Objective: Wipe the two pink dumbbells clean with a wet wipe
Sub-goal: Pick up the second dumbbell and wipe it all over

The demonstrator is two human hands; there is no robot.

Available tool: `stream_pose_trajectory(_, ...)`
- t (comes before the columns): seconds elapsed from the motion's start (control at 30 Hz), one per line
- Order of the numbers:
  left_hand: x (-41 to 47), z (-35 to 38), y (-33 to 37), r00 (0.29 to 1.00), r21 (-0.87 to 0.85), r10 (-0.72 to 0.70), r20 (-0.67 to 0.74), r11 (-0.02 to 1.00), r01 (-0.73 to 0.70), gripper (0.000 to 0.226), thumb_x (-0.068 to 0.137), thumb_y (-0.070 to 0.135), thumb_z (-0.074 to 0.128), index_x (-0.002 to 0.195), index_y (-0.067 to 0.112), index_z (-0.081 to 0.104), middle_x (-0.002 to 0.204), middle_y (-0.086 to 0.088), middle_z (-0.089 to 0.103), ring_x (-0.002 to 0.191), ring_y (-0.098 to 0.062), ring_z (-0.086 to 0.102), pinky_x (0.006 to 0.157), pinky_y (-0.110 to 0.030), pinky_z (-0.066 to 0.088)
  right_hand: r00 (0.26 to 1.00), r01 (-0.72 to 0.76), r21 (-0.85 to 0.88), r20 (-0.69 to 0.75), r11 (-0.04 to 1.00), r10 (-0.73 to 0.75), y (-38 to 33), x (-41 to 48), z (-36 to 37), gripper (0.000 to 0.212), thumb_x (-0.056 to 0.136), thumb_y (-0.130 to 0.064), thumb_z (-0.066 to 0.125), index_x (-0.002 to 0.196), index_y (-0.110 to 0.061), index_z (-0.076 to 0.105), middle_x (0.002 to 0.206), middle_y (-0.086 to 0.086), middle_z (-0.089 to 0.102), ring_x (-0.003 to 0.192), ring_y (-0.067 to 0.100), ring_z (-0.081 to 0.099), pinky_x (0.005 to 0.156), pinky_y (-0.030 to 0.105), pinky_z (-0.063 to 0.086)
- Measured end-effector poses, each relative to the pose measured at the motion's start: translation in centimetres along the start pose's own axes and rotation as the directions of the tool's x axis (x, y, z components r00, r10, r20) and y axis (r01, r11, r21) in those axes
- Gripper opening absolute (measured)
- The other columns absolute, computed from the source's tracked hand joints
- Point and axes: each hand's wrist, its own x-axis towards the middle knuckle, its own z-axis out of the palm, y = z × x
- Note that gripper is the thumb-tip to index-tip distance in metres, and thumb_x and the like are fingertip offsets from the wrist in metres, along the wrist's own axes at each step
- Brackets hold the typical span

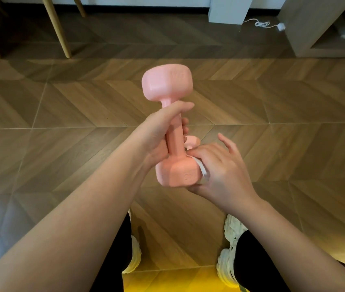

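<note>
So here's where everything sits for us: our left hand [156,133] is wrapped round the handle of the dumbbell [174,134], which stands nearly upright in front of us, one head above the hand and the other below it. Our right hand [222,167] is just right of that lower head, with the wet wipe [202,170] squeezed between its fingers and the head's right side. The second dumbbell [193,141] peeks out behind the handle, between both hands, down on the floor [272,102]. Under our forearms, the left shoe [135,258] and right shoe [229,234] are planted on it. Far back left there are furniture legs [58,28]. Far back right a cable [262,24] lies between a post [228,9] and a shelf unit [306,28].
</note>
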Motion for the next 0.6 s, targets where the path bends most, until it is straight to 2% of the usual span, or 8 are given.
stream_pose_trajectory(0.1,0.22,-0.23,-0.33,0.998,-0.042,-0.056,-0.002,0.998,0.056,0.017,0.084,0.017,0.071,0.089,0.013,0.056,0.072,-0.001,0.053,0.065,-0.015,0.053,0.061,-0.028,0.046,1.0,0.016,-0.012,-0.004,1.0,-0.016,0.33,-0.24,-0.16,0.043,0.068,-0.041,0.083,0.098,-0.013,0.069,0.096,-0.004,0.071,0.093,0.014,0.065,0.113,0.036,0.027)
stream_pose_trajectory(0.17,0.36,-0.17,-0.58,0.996,-0.015,-0.087,-0.002,0.996,0.087,0.015,0.086,0.016,0.069,0.082,0.014,0.055,0.067,0.0,0.051,0.056,-0.013,0.051,0.056,-0.027,0.046,0.999,0.042,-0.009,0.009,0.999,-0.042,0.14,-0.39,-0.15,0.044,0.066,-0.042,0.084,0.097,-0.014,0.068,0.094,-0.005,0.07,0.092,0.015,0.065,0.113,0.038,0.028)
stream_pose_trajectory(0.27,0.35,0.16,-0.48,0.998,-0.023,-0.056,0.032,0.998,0.057,0.023,0.088,0.016,0.067,0.068,0.017,0.055,0.059,0.003,0.051,0.048,-0.011,0.048,0.049,-0.022,0.044,0.999,0.052,0.003,0.012,0.999,-0.052,-0.12,-0.2,-0.04,0.044,0.066,-0.044,0.079,0.097,-0.015,0.068,0.093,-0.005,0.069,0.091,0.013,0.064,0.114,0.034,0.025)
stream_pose_trajectory(0.4,0.32,0.23,-0.34,0.999,-0.04,-0.014,0.042,0.999,0.016,0.01,0.087,0.017,0.067,0.084,0.014,0.058,0.076,-0.002,0.06,0.07,-0.017,0.059,0.064,-0.028,0.048,1.0,0.018,-0.003,0.002,1.0,-0.018,0.36,-0.07,-0.16,0.041,0.068,-0.041,0.078,0.098,-0.014,0.069,0.094,-0.004,0.07,0.092,0.013,0.064,0.114,0.037,0.026)
stream_pose_trajectory(0.5,0.4,0.13,-0.66,0.997,-0.024,-0.073,0.008,0.997,0.073,0.018,0.086,0.018,0.069,0.079,0.016,0.052,0.066,0.0,0.049,0.056,-0.013,0.048,0.056,-0.028,0.042,0.999,0.028,0.003,0.037,1.0,-0.029,0.6,-0.42,-0.02,0.045,0.064,-0.041,0.08,0.098,-0.014,0.068,0.094,-0.005,0.069,0.092,0.014,0.064,0.114,0.037,0.026)
stream_pose_trajectory(0.6,0.11,0.43,-0.67,0.997,-0.004,-0.062,0.044,0.998,0.062,0.03,0.088,0.02,0.067,0.066,0.021,0.047,0.052,0.005,0.04,0.043,-0.01,0.038,0.046,-0.023,0.037,0.991,-0.017,-0.008,0.133,1.0,0.018,0.02,-0.08,-0.06,0.049,0.062,-0.047,0.077,0.099,-0.018,0.065,0.094,-0.006,0.068,0.096,0.015,0.063,0.116,0.032,0.015)
